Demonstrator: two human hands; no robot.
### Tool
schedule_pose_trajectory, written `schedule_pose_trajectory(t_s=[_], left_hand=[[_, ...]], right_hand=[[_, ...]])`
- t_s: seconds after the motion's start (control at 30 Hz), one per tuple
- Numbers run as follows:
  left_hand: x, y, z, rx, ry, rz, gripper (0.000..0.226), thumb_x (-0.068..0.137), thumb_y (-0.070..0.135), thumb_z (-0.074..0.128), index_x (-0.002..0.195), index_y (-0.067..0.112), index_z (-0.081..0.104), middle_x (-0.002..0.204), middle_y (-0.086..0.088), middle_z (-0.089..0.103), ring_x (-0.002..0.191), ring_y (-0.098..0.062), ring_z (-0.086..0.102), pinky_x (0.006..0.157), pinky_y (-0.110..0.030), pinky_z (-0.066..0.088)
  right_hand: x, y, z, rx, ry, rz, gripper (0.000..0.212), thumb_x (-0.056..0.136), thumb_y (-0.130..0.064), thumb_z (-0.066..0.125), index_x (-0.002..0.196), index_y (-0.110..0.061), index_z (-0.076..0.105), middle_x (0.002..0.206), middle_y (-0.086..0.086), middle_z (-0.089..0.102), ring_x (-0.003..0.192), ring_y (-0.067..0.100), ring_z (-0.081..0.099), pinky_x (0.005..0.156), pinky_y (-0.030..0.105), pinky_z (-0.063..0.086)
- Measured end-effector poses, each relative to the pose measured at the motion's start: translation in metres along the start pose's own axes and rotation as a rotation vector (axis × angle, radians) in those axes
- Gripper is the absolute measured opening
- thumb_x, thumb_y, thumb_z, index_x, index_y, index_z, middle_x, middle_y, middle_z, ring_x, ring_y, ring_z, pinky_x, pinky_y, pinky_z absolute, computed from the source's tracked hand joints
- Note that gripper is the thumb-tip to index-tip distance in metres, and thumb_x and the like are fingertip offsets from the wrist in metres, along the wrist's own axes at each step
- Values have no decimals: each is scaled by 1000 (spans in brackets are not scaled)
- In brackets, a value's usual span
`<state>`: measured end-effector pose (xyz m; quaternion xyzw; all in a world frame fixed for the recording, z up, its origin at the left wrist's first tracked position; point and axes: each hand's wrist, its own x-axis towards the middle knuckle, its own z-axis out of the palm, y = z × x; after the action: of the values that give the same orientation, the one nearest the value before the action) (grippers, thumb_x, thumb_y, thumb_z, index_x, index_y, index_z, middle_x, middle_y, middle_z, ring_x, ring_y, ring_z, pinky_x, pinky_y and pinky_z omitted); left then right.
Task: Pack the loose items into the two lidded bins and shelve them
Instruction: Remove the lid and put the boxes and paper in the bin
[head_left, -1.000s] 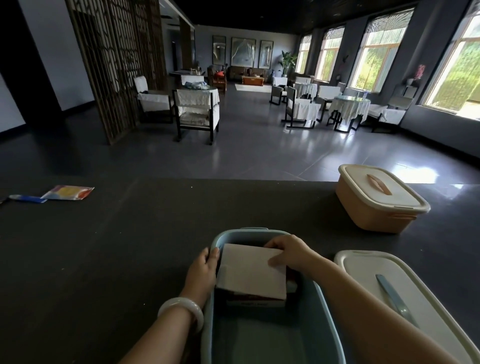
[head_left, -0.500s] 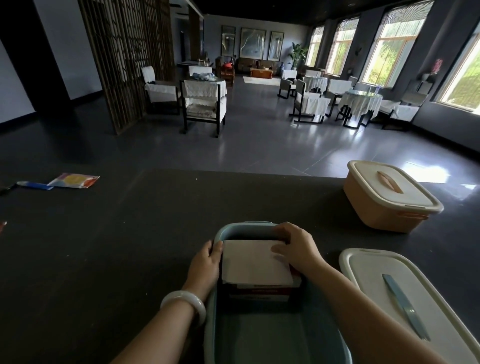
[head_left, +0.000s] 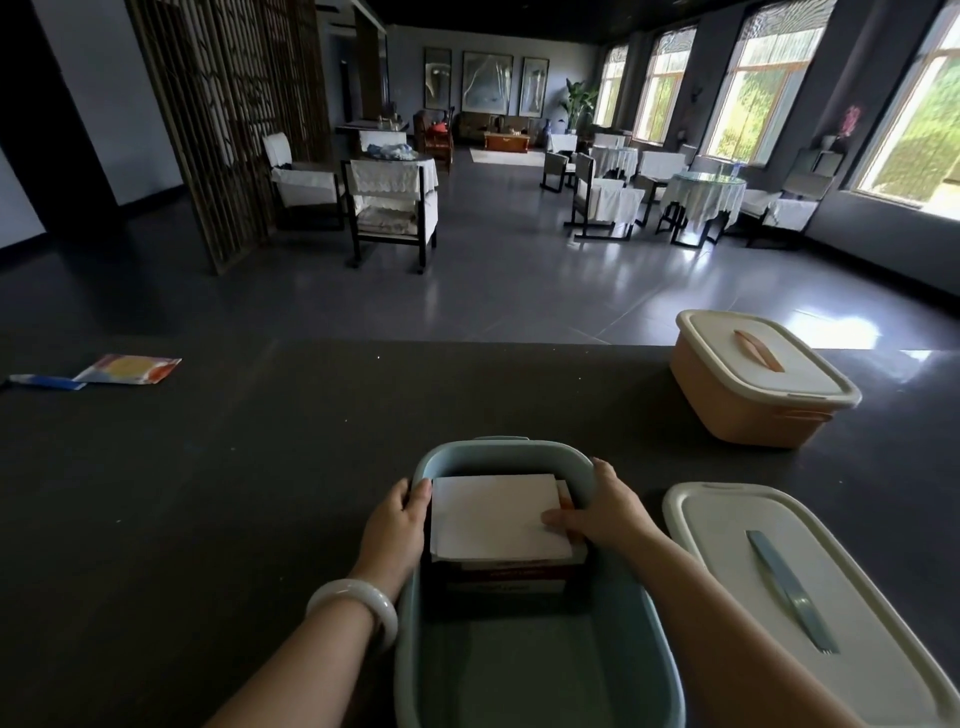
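Packet down: the white packet (head_left: 493, 514), tilted a second ago, now lies flat on the red-and-white box (head_left: 509, 574) at the blue bin's (head_left: 498, 448) 12 o'clock end, so this item looks packed, with the lid (head_left: 727, 519) waiting on the desk (head_left: 260, 467) at 3 o'clock. Left grip (head_left: 395, 525) curls over the bin's 9 o'clock rim; right grip (head_left: 608, 509) wraps the 3 o'clock rim, thumb resting on the packet.

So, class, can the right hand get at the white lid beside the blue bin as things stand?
Probably yes: the right hand touches paper in the bin, the lid lies right beside it, nothing between.
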<state>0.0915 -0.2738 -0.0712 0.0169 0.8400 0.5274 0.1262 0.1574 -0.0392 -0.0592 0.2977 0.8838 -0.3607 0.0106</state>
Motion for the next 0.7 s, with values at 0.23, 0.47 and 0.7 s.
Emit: schedule_pose_trajectory(t_s=[0.23, 0.47, 0.7], left_hand=[[4, -3, 0, 1, 0, -16, 58, 101, 44, 41, 147, 9, 36, 148, -12, 44, 136, -26, 40, 106, -33, 32], [3, -4, 0, -24, -3, -24, 59, 101, 45, 40, 149, 12, 34, 149, -9, 43, 136, -25, 40, 108, -35, 32], [3, -4, 1, -16, 11, 0, 56, 101, 44, 40, 146, 11, 38, 144, -9, 49, 131, -24, 45, 95, -28, 34]], right_hand=[[2, 1, 2, -75, 73, 16, 59, 67, -38, 85, 97, -21, 37, 78, -11, 48, 63, 1, 43, 46, 20, 29], [3, 2, 2, -92, 101, 27, 52, 71, -38, 82, 94, -20, 39, 75, -10, 47, 62, 2, 43, 47, 22, 29], [3, 0, 1, -64, 85, 31, 52, 72, -38, 82, 97, -16, 43, 80, -6, 52, 65, 3, 45, 48, 22, 31]])
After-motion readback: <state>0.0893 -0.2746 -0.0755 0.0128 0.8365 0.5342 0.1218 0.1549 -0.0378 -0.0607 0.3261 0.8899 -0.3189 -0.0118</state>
